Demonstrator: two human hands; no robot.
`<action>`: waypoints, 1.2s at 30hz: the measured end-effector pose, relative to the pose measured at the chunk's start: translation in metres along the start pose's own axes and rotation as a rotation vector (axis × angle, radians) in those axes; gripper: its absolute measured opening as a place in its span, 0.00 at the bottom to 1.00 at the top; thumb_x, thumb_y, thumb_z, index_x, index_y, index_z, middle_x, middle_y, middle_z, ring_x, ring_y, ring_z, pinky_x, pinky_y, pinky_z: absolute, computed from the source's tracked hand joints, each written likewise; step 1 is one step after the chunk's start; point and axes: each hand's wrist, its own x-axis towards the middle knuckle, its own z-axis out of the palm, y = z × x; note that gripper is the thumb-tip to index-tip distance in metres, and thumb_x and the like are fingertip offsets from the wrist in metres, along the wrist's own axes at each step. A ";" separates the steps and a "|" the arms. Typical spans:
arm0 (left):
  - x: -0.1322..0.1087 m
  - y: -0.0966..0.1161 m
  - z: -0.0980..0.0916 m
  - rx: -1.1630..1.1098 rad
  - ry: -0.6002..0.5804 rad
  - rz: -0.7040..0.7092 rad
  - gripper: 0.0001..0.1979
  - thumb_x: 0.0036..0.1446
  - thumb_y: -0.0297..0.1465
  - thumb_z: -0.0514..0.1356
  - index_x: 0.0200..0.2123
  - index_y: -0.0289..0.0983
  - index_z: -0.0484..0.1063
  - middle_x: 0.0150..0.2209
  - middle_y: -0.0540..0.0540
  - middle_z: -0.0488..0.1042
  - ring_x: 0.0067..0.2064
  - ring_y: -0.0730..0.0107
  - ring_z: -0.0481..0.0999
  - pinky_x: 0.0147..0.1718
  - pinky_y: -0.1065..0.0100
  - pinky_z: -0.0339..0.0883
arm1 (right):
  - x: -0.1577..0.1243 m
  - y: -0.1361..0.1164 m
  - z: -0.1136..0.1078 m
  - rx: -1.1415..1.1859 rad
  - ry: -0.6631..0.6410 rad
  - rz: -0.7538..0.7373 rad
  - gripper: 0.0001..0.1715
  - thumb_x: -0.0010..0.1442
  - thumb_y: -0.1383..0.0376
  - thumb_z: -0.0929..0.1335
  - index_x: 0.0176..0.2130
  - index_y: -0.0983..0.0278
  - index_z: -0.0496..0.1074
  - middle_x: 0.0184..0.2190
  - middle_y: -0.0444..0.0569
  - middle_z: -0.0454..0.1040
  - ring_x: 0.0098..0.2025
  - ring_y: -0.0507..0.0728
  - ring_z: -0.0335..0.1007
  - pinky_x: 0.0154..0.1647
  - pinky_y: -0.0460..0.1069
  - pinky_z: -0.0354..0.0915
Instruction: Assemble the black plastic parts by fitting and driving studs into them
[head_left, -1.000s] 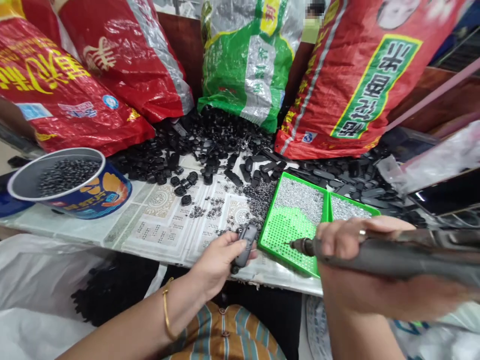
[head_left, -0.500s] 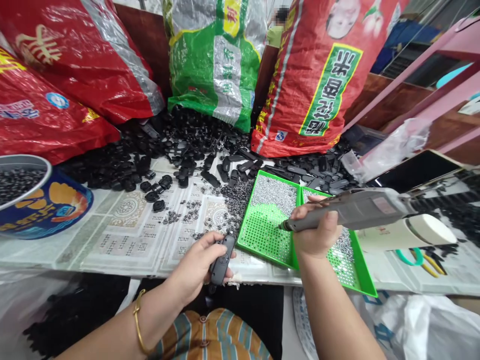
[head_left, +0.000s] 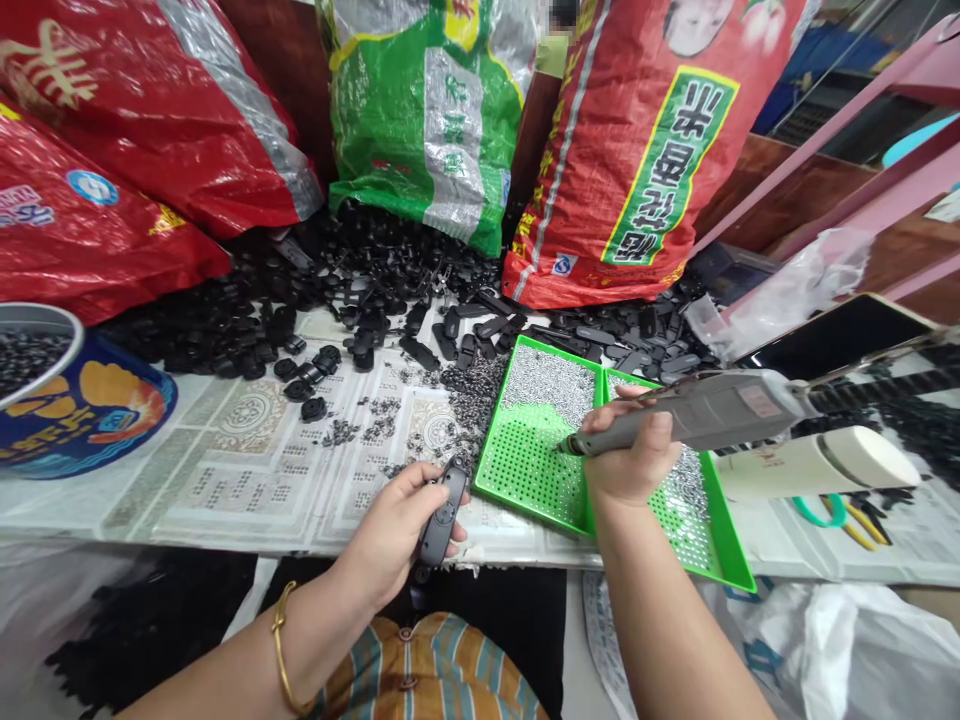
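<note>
Between the thumb and fingers of my left hand (head_left: pixel 401 525) is a dark, elongated plastic part (head_left: pixel 441 520) with small round holes, held at the table's front edge. My right hand (head_left: pixel 626 455) is wrapped round a grey electric screwdriver (head_left: pixel 697 412), which lies nearly level and points left. Its thin tip is over the left compartment of a green perforated tray (head_left: pixel 489 450). Small silvery screws (head_left: pixel 547 378) cover the back of that compartment, and more lie in the right one, partly hidden by my hand. Whether a screw sits on the tip is too small to tell.
Black plastic parts (head_left: pixel 360 290) are heaped behind, under red and green sacks (head_left: pixel 409 130). At left stands a blue tub (head_left: pixel 90 415) of small dark pieces. Small dark bits (head_left: pixel 480 400) lie beside the tray. A white bottle (head_left: pixel 825 462), pliers (head_left: pixel 859 525) and a phone (head_left: pixel 840 335) are at right.
The view has shifted slightly. My left hand still holds the plastic part, now tilted a little differently. The screwdriver stays over the tray's left compartment, its tip a touch further left.
</note>
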 end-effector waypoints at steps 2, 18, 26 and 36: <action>0.001 -0.001 -0.001 -0.010 0.007 0.002 0.12 0.45 0.33 0.58 0.33 0.38 0.58 0.31 0.49 0.73 0.22 0.74 0.71 0.20 0.70 0.66 | 0.000 0.001 -0.001 0.008 0.000 -0.006 0.22 0.51 0.50 0.62 0.33 0.66 0.65 0.12 0.38 0.62 0.12 0.50 0.58 0.14 0.45 0.56; 0.001 -0.006 0.002 0.032 0.038 0.076 0.12 0.44 0.34 0.59 0.31 0.37 0.60 0.30 0.48 0.72 0.20 0.76 0.69 0.15 0.74 0.62 | 0.003 -0.009 0.003 0.041 0.029 -0.031 0.23 0.50 0.49 0.62 0.31 0.66 0.67 0.11 0.38 0.61 0.12 0.50 0.57 0.13 0.46 0.55; 0.006 -0.010 0.001 0.052 0.002 0.111 0.11 0.45 0.34 0.59 0.29 0.37 0.61 0.22 0.52 0.70 0.20 0.74 0.70 0.15 0.75 0.62 | -0.028 -0.055 0.041 0.289 -0.186 0.129 0.26 0.50 0.44 0.61 0.32 0.63 0.68 0.12 0.39 0.63 0.13 0.51 0.58 0.15 0.47 0.55; 0.008 -0.012 0.001 0.030 -0.004 0.133 0.08 0.45 0.32 0.57 0.29 0.38 0.60 0.12 0.55 0.65 0.16 0.75 0.65 0.13 0.77 0.58 | -0.054 -0.048 0.076 0.341 -0.280 0.197 0.22 0.51 0.47 0.61 0.32 0.62 0.66 0.12 0.37 0.59 0.12 0.50 0.56 0.14 0.46 0.54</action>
